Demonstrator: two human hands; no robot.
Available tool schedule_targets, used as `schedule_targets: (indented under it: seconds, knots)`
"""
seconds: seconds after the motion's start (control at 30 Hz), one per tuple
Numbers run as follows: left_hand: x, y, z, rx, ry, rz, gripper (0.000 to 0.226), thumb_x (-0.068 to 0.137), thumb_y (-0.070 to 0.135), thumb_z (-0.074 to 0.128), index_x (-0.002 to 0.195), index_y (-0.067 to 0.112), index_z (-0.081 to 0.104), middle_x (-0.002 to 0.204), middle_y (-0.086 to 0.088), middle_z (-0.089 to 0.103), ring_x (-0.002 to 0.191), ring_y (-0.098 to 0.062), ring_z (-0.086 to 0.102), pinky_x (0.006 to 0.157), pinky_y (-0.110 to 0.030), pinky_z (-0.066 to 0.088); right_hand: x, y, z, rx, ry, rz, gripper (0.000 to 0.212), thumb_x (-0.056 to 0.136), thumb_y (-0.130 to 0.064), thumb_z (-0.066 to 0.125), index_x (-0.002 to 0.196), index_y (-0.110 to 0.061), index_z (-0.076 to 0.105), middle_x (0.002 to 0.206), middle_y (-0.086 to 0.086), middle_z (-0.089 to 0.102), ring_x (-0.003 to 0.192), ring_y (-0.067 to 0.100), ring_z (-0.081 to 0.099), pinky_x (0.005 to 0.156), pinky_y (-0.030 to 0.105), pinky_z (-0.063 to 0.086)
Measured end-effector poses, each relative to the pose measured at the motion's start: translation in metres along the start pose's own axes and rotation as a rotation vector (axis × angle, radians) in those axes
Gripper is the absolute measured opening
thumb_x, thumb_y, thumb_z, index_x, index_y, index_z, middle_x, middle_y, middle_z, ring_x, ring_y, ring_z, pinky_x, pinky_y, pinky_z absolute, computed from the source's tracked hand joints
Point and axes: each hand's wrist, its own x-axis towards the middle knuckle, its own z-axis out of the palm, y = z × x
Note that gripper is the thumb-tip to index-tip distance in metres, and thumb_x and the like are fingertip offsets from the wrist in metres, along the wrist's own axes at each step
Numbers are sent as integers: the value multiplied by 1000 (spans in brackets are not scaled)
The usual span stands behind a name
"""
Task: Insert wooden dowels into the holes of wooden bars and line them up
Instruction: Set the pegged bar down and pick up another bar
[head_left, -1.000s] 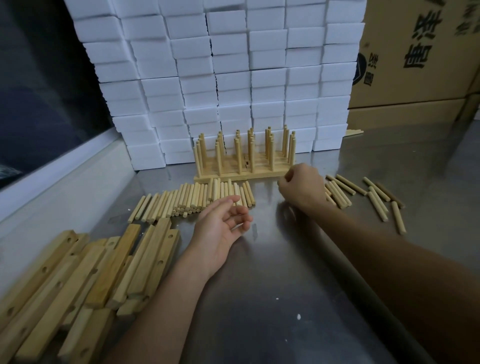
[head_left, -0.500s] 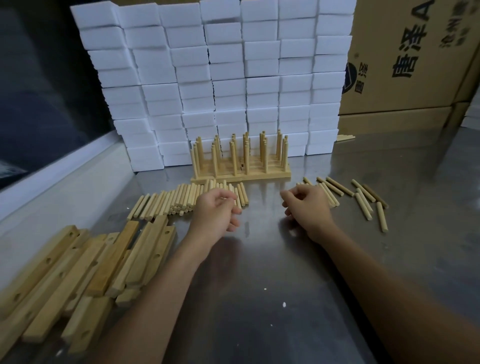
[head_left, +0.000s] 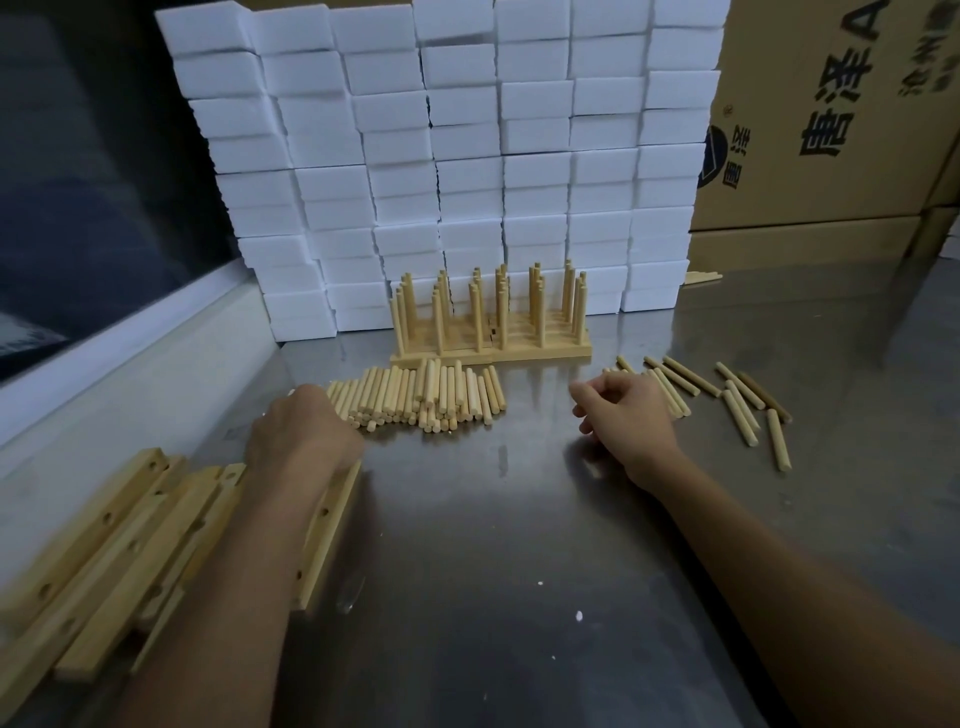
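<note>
On the grey metal tabletop (head_left: 493, 545), against a wall of stacked white foam blocks (head_left: 441, 156): finished pale wooden bars with upright dowels (head_left: 491, 317). Directly in front of that assembly: heap of loose light wooden dowels (head_left: 426, 395). Right of the assembly: scattered loose dowels (head_left: 737, 400). Left and nearer than the assembly: pile of drilled pale wooden bars (head_left: 119, 545). Left hand (head_left: 301, 436) knuckles up over the pile's far end; grip hidden, cannot tell. Right hand (head_left: 628, 415) fingers loosely curled, holding nothing visible. Right of the foam wall: brown cardboard boxes (head_left: 831, 130).
</note>
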Motion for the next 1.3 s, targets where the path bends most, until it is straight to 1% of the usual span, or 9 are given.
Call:
schedule_targets:
  seconds: [0.13, 0.27, 0.4, 0.53, 0.7, 0.83, 0.97, 1.07, 1.3]
  knots:
    - [2, 0, 4, -16, 25, -28, 24, 81, 19, 77, 96, 7, 65, 89, -9, 57, 82, -30, 54, 64, -35, 41, -1, 0, 0, 2, -6, -3, 21, 94, -25, 65, 78, -13, 70, 70, 0, 70, 57, 7, 66, 56, 27, 53]
    - [2, 4, 3, -38, 88, -40, 36, 79, 23, 80, 72, 14, 46, 70, -2, 45, 65, -24, 45, 50, -29, 30, 0, 0, 1, -6, -21, -6, 20, 94, -26, 64, 79, -15, 70, 70, -2, 69, 58, 6, 66, 56, 26, 52]
    - [2, 15, 0, -207, 162, 47, 16, 84, 25, 74, 79, 13, 65, 66, 1, 53, 58, -20, 52, 53, -28, 37, 0, 1, 1, 2, -14, -13, 20, 94, -25, 65, 77, -15, 70, 69, -3, 69, 57, 5, 66, 56, 26, 52]
    - [-6, 30, 0, -706, -46, 162, 12, 94, 28, 65, 83, 23, 63, 84, 0, 69, 55, -22, 71, 63, -37, 61, 0, 1, 1, -16, -26, -14, 19, 95, -26, 64, 80, -16, 70, 71, -3, 70, 58, 4, 66, 57, 24, 52]
    - [-21, 42, 21, -966, -268, 204, 17, 101, 31, 51, 103, 18, 62, 92, -8, 72, 58, -25, 72, 52, -33, 58, -1, -1, 1, -11, -20, -6, 19, 95, -26, 64, 80, -15, 70, 71, -2, 70, 57, 5, 65, 56, 24, 52]
    - [-35, 50, 41, -1251, -415, 93, 21, 104, 32, 45, 108, 17, 60, 78, -5, 74, 51, -27, 66, 47, -33, 55, -1, -1, 1, -23, -20, -3, 19, 95, -26, 64, 80, -16, 69, 71, -2, 69, 56, 4, 65, 55, 23, 52]
    - [-40, 56, 55, -1307, -392, 70, 22, 105, 32, 45, 105, 17, 61, 64, -1, 69, 41, -19, 55, 37, -26, 45, -1, -1, 1, -26, -18, -4, 19, 94, -27, 64, 80, -16, 69, 71, -3, 69, 57, 5, 65, 56, 25, 54]
    - [-40, 57, 58, -1374, -432, 52, 25, 100, 21, 47, 98, 3, 64, 66, -9, 67, 40, -20, 51, 36, -25, 39, -1, -2, 1, -25, -22, -2, 19, 95, -28, 64, 81, -16, 70, 71, -3, 70, 58, 7, 66, 57, 26, 55]
    - [-41, 53, 59, -1503, -444, 47, 21, 93, 5, 47, 101, -6, 63, 70, -15, 66, 44, -21, 54, 39, -26, 44, -1, 0, 2, -74, -44, -24, 17, 95, -28, 64, 82, -19, 70, 72, -6, 70, 60, 5, 67, 58, 22, 53]
